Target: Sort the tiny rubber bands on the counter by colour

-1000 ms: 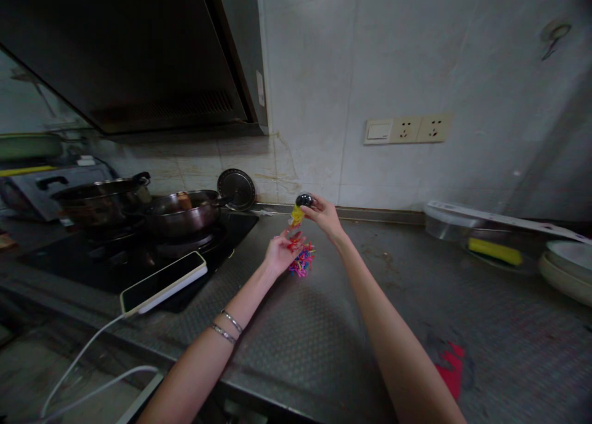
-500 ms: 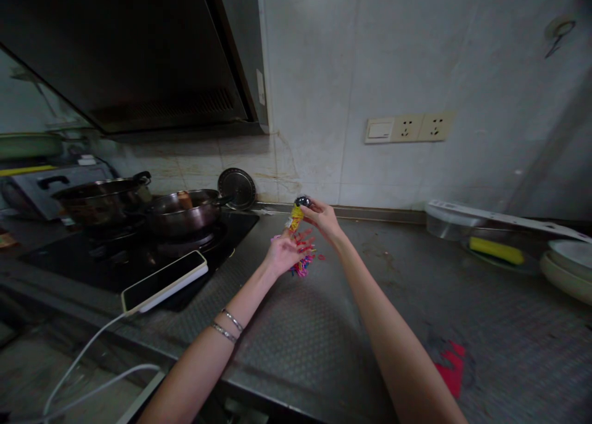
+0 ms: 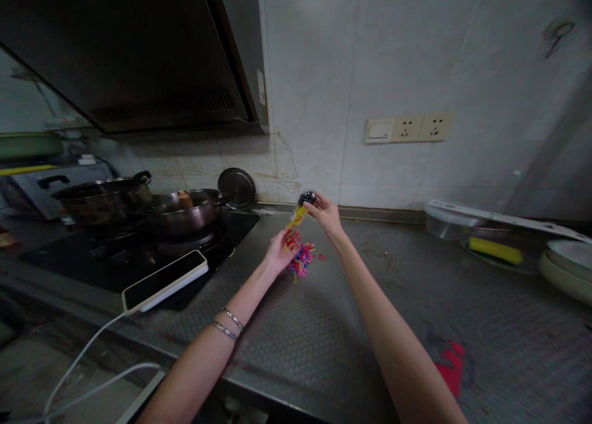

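My right hand (image 3: 326,217) pinches a small clear container (image 3: 302,205) above the counter. Its upper end looks dark and shiny, and yellow shows toward the lower end, which tilts down to the left. Below it my left hand (image 3: 280,251) is turned palm up with fingers loosely spread, and some red and yellow bits lie on or against it. Whether the left thumb touches the container I cannot tell. A heap of colourful small rubber bands (image 3: 303,260) rests on the metal counter (image 3: 319,337) beside the left fingers, with a few stray ones to its right.
A phone (image 3: 164,280) on a white cable lies across the stove's (image 3: 245,226) edge. Two pots (image 3: 192,214) stand on the stove, and a round dark lid (image 3: 237,188) leans on the wall. Rightward are a yellow sponge (image 3: 494,250), bowls (image 3: 568,270) and a red piece (image 3: 451,368).
My right hand has risen slightly to the right with the container. My left hand has drawn back a little left, its fingers curling more, uncovering more of the heap.
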{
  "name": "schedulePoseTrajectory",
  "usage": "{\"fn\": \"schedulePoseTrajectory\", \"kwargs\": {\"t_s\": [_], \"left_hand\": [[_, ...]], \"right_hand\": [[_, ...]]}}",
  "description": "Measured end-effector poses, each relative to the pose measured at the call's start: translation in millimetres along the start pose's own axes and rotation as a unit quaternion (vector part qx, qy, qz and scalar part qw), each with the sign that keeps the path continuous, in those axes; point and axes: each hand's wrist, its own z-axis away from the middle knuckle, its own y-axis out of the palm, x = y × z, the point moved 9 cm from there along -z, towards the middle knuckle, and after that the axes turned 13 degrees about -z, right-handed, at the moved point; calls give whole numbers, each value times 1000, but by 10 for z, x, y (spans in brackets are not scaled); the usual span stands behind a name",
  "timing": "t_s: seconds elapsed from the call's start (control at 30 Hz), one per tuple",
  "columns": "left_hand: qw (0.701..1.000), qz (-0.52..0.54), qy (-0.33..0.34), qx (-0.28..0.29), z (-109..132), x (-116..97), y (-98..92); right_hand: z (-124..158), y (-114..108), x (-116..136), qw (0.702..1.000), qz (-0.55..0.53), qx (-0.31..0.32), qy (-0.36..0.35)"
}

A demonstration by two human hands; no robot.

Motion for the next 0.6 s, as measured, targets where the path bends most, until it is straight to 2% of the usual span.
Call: {"fn": "schedulePoseTrajectory", "kwargs": {"t_s": [0.17, 0.33, 0.43, 0.6], "left_hand": [[998, -31, -15, -57, -67, 65, -183], [987, -129, 16, -98, -81, 20, -333], [977, -186, 55, -91, -63, -58, -299], [983, -157, 90, -40, -23, -134, -140]], "right_hand": [[-23, -4, 53, 999, 26, 12, -33], [-27, 7, 53, 998, 40, 19, -37], [-27, -10, 46, 999, 30, 12, -27], [-13, -58, -44, 1000, -8, -6, 28]]}}
